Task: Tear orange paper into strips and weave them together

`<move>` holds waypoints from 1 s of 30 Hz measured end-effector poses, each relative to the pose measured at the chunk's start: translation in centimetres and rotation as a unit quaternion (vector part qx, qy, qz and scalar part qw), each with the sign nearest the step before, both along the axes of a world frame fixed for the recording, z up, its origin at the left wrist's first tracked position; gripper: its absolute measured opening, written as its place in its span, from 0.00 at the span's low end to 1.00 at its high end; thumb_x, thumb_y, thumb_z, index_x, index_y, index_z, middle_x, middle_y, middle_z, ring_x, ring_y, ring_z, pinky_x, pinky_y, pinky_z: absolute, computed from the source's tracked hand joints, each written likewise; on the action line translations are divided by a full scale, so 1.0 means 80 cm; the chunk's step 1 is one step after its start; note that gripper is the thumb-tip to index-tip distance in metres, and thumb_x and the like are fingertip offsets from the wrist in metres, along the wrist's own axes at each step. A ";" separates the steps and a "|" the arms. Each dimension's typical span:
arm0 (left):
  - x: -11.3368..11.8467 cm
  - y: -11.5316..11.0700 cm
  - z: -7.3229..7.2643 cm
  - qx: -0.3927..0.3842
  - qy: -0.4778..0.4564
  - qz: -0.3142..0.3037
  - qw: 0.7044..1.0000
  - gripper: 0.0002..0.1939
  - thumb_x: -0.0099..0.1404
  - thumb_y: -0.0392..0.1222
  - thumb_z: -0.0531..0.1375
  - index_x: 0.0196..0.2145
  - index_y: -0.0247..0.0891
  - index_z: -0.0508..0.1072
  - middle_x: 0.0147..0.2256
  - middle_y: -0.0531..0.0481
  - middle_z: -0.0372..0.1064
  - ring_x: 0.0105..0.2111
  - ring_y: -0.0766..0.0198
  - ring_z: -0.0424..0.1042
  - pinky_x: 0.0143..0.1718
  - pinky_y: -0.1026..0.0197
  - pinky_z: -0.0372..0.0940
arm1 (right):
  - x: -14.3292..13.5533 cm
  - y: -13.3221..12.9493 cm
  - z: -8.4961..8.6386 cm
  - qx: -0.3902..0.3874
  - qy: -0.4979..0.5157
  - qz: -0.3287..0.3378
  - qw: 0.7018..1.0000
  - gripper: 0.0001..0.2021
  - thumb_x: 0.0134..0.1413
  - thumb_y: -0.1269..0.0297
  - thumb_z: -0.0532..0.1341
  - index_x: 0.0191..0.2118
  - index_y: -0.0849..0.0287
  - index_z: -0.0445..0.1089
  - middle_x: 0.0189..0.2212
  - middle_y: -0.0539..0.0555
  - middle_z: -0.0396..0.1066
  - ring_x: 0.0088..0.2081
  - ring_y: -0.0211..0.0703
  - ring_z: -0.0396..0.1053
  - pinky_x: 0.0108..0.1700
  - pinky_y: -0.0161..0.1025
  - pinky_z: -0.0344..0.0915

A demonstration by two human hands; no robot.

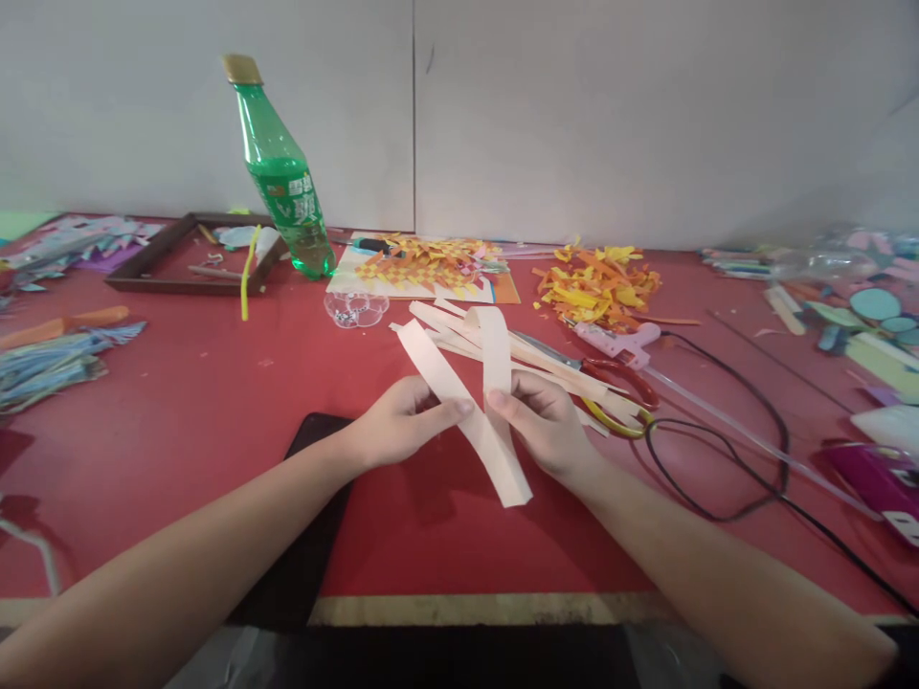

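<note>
Between my hands is a cream paper strip (495, 455), crossed and looped over at the top right; whether it is one strip or two I cannot tell. My left hand (406, 416) pinches it on the left, thumb on top and fingers behind. On the other side my right hand (538, 416) grips the looped part between thumb and fingers. Just behind lie several loose cream strips (449, 330) on the red table. Scissors (621, 421) with red and yellow handles rest partly under those strips. A pink glue gun (621, 343) is to their right.
A green drink bottle (283, 182) stands at the back left beside a brown frame (179, 285). Orange and yellow paper pieces (599, 287) are heaped at the back. A black cord (782, 440) loops along the right. Under my left forearm lies a dark flat object (308, 550).
</note>
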State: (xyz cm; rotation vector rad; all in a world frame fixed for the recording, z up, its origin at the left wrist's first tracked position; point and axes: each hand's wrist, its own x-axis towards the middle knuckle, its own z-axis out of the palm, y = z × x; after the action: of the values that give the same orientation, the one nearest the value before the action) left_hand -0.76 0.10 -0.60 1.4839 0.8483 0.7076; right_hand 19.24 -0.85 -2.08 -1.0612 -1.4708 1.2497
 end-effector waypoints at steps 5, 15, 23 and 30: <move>0.001 -0.004 0.004 0.009 -0.020 -0.100 0.995 0.13 0.66 0.46 0.59 0.39 0.33 0.76 0.38 0.45 0.77 0.40 0.58 0.75 0.43 0.58 0.68 | -0.001 0.000 -0.003 -0.009 0.021 0.029 0.999 0.17 0.56 0.52 0.63 0.24 0.58 0.66 0.20 0.48 0.65 0.22 0.36 0.60 0.25 0.35 0.58; -0.001 -0.004 -0.004 0.023 -0.055 -0.069 0.996 0.13 0.67 0.42 0.59 0.42 0.30 0.75 0.41 0.41 0.78 0.42 0.55 0.76 0.45 0.57 0.70 | 0.002 -0.005 -0.002 -0.048 0.021 0.072 0.996 0.19 0.52 0.50 0.65 0.22 0.59 0.66 0.20 0.48 0.63 0.21 0.34 0.57 0.23 0.34 0.55; -0.002 -0.002 0.003 0.010 -0.054 -0.048 0.997 0.10 0.66 0.42 0.59 0.37 0.32 0.76 0.38 0.45 0.78 0.38 0.58 0.76 0.41 0.59 0.69 | 0.003 -0.004 0.001 -0.020 -0.008 0.021 1.000 0.20 0.53 0.49 0.64 0.21 0.59 0.65 0.17 0.46 0.59 0.20 0.33 0.55 0.22 0.33 0.53; 0.001 -0.004 0.005 -0.011 -0.037 -0.104 0.994 0.13 0.67 0.46 0.58 0.39 0.32 0.75 0.38 0.45 0.77 0.39 0.61 0.75 0.41 0.61 0.69 | 0.004 -0.002 -0.007 -0.039 0.035 0.022 0.998 0.17 0.53 0.51 0.65 0.24 0.58 0.68 0.18 0.48 0.64 0.20 0.35 0.61 0.22 0.34 0.58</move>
State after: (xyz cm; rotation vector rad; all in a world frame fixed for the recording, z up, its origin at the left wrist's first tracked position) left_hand -0.69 -0.20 -0.23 1.4917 0.6323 0.5930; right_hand 19.58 -1.05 -2.67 -1.0302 -1.4095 1.3715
